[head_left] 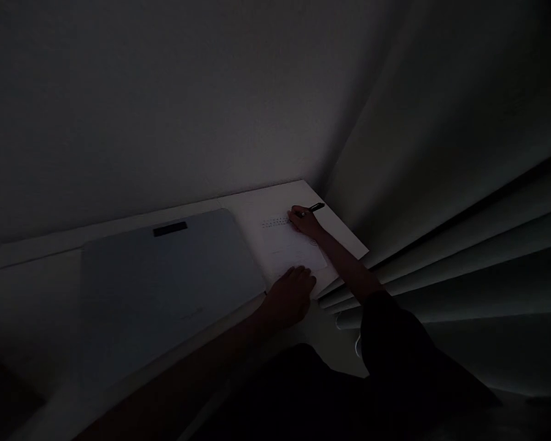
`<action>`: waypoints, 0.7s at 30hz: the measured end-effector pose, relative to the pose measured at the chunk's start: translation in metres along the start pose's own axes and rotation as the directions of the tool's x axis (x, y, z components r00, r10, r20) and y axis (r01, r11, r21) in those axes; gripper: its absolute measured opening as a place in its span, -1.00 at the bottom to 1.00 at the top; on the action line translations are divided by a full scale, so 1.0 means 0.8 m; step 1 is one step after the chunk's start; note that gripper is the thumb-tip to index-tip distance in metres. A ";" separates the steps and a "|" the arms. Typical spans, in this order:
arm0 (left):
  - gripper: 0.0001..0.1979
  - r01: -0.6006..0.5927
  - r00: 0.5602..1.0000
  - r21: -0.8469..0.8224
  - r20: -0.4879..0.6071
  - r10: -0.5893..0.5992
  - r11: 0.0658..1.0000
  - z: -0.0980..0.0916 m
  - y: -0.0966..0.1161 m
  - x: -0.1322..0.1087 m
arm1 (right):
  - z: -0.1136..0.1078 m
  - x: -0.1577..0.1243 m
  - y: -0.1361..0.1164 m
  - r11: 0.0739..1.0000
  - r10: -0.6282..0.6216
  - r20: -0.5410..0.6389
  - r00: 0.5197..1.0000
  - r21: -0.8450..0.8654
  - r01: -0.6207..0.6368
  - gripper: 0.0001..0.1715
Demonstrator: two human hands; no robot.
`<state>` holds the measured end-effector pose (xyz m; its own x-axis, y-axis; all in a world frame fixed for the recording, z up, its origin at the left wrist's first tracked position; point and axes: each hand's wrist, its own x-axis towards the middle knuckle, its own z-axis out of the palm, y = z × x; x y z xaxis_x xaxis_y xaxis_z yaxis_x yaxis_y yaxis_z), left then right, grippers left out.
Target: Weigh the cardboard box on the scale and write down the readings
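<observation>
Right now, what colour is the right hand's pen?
The pen looks black, seen best in the head view.

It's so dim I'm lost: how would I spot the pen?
Follow the pale table along the wall to its corner beside the curtain. There the right hand holds the pen over a marked sheet. It is the slim dark stick poking from that hand, unlike the flat black strip on the grey panel.

Bluish-grey flat panel (165,294), corners rounded, lies on pale table (32,300); small dark rectangle (169,229) near panel's far edge. Plain wall (165,104) rises behind. Curtain (487,217) hangs in long folds at right, thin pale loop (358,346) below.
</observation>
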<state>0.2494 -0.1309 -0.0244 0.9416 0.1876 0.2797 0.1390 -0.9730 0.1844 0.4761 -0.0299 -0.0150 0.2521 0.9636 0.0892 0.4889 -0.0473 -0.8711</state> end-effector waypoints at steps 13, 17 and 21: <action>-0.61 0.011 1.000 -0.036 0.024 -0.010 0.999 0.000 0.000 0.001 | 0.003 0.003 0.001 0.999 0.028 -0.036 0.999 -0.025 -0.029 -0.62; -0.61 0.014 1.000 -0.050 0.015 -0.013 0.999 0.002 -0.001 -0.001 | -0.001 0.003 0.002 0.999 -0.011 -0.069 0.998 -0.053 0.007 -0.57; -0.61 0.020 1.000 -0.052 0.009 -0.019 0.998 0.003 0.000 0.000 | -0.013 -0.003 -0.006 0.977 -0.148 -0.103 0.984 -0.168 0.130 -0.55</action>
<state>0.2499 -0.1314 -0.0269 0.9416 0.2050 0.2672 0.1415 -0.9608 0.2386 0.4818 -0.0350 -0.0059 0.2614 0.9277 0.2664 0.6510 0.0343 -0.7583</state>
